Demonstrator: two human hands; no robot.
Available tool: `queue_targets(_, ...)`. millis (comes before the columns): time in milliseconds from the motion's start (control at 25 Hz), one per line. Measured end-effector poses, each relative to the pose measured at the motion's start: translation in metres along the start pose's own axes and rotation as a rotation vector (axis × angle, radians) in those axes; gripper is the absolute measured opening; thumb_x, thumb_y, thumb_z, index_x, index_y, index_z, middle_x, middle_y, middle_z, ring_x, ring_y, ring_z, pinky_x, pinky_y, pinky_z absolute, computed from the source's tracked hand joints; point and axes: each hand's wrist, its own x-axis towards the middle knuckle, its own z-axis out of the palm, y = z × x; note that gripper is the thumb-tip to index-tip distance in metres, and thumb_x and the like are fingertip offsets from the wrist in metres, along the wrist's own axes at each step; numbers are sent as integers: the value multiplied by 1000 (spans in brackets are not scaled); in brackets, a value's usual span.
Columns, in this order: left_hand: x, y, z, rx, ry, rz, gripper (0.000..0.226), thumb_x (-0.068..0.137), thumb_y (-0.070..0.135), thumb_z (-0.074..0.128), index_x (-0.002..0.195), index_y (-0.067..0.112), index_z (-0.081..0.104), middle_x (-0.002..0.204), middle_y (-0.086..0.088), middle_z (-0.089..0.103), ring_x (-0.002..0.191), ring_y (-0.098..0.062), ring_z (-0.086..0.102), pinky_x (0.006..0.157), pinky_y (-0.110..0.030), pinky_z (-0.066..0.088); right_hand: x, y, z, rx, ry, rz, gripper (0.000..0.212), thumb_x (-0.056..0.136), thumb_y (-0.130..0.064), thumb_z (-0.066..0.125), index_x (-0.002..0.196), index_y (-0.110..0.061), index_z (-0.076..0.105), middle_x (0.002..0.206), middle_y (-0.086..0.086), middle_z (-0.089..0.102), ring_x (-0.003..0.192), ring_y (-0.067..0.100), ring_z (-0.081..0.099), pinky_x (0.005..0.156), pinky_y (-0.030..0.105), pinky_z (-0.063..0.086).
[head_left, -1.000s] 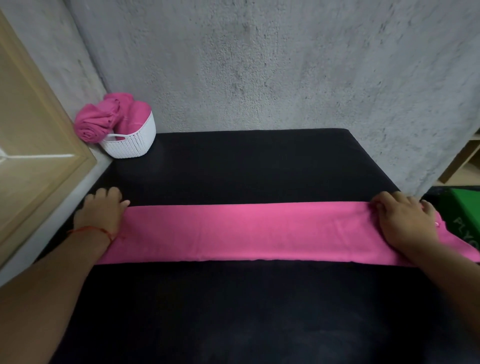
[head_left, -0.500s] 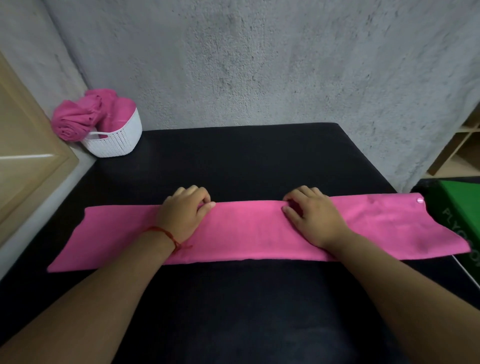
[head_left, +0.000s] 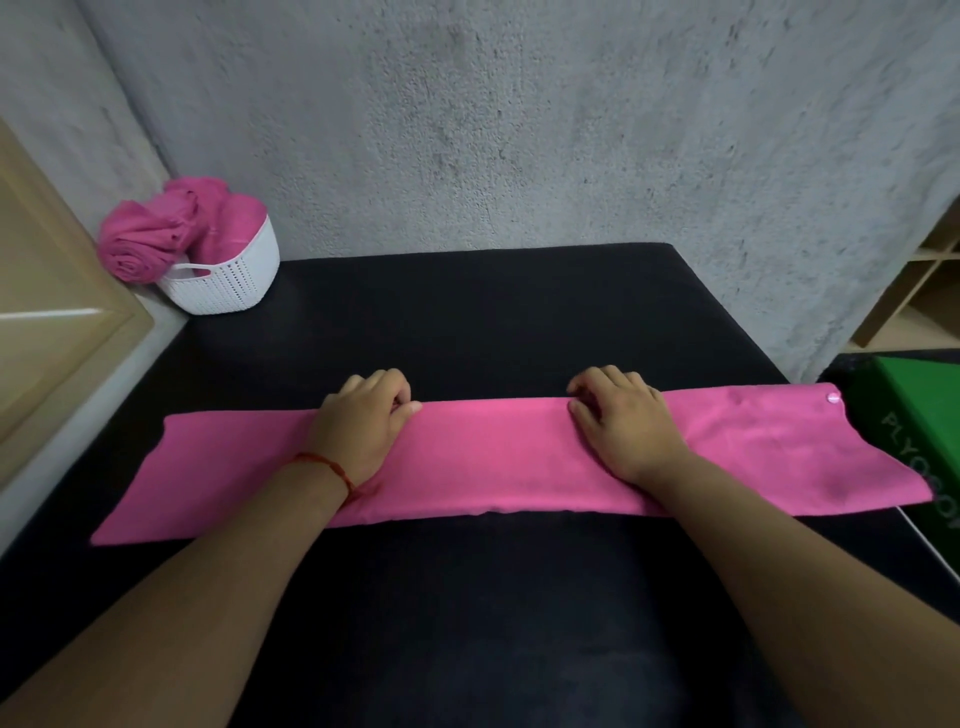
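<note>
The pink towel (head_left: 493, 457) lay folded into a long, narrow strip across the middle of the black table (head_left: 467, 322), running from left to right, its right end reaching the table's edge. A small pale button (head_left: 832, 399) sat on its far right corner. The left hand (head_left: 363, 426) rested on the strip left of the middle, fingers curled over the far edge and thumb pressed on top, pinching the cloth. The right hand (head_left: 623, 431) did the same right of the middle, its bent fingers grasping that same far edge. A red string (head_left: 327, 465) circled the left wrist. At the table's far left corner stood a white basket (head_left: 228, 280) holding rolled towels (head_left: 156, 234), also pink. A green box (head_left: 924, 415) stood just beside the table's right edge, and a grey wall (head_left: 519, 130) rose behind.
</note>
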Motion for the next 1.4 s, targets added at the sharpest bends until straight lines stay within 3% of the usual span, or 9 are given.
queue_targets(200, 30, 14, -21, 133, -392, 9, 50, 82, 85, 53, 88, 35, 49, 96, 16, 53, 99, -14, 48, 89, -43, 44, 42, -26, -36, -209, -430, 7, 41, 88, -71, 56, 106, -34, 59, 115, -11, 59, 113, 21, 53, 98, 45, 39)
queue_targets(280, 46, 32, -24, 101, -524, 34, 54, 76, 87, 59, 83, 35, 51, 95, 12, 54, 94, -15, 53, 88, -42, 48, 60, -43, -42, -227, -606, -4, 51, 76, -80, 59, 99, -35, 61, 108, -12, 62, 106, 20, 58, 95, 42, 43)
queue_targets(360, 56, 59, -13, -3, -555, 95, 52, 77, 83, 65, 81, 32, 56, 89, 7, 59, 84, -16, 60, 80, -42, 53, 69, -55, -36, -159, -682, -65, 42, 74, -74, 67, 94, -37, 64, 105, -13, 62, 102, 17, 60, 93, 40, 48)
queue_targets(480, 55, 73, 2, -32, -457, 185, 46, 86, 75, 62, 83, 30, 57, 77, 4, 62, 73, -19, 62, 70, -41, 53, 64, -43, -24, 67, -596, -137, 29, 84, -54, 78, 82, -30, 63, 90, -8, 65, 85, 15, 63, 80, 36, 51)
queue_targets(600, 41, 14, -10, 180, -253, 172, 64, 88, 86, 38, 81, 25, 51, 71, 3, 59, 71, -20, 60, 70, -36, 50, 49, 12, -31, 13, -319, -193, 56, 90, -74, 66, 73, -22, 54, 68, -3, 60, 67, 13, 58, 68, 37, 50)
queue_targets(760, 6, -93, -37, 237, -141, 59, 72, 88, 89, 20, 78, 26, 52, 65, 9, 58, 68, -15, 59, 70, -38, 50, 26, 100, -64, -142, -88, -168, 65, 88, -88, 49, 66, -27, 46, 65, -9, 54, 66, 6, 54, 67, 37, 48)
queue_targets(920, -4, -123, -43, 244, -127, 10, 76, 90, 87, 14, 74, 26, 56, 69, 12, 62, 70, -8, 60, 73, -39, 52, 18, 124, -78, -201, -138, -192, 57, 84, -94, 41, 76, -38, 47, 74, -14, 52, 77, 3, 53, 73, 41, 50)
queue_targets(1240, -12, -118, -41, 214, -45, 37, 61, 96, 79, 20, 72, 28, 46, 66, 11, 58, 69, -14, 60, 69, -39, 49, 35, 85, -107, -92, -547, -26, 57, 76, -76, 76, 67, -21, 64, 61, -7, 62, 58, 8, 58, 62, 26, 47)
queue_targets(1400, -15, -128, -53, 219, -102, 49, 62, 94, 80, 22, 74, 27, 47, 71, 11, 57, 71, -9, 58, 69, -40, 49, 13, 118, -135, -250, -521, 146, 60, 79, -88, 59, 78, -30, 74, 69, -10, 71, 71, 7, 66, 77, 35, 53)
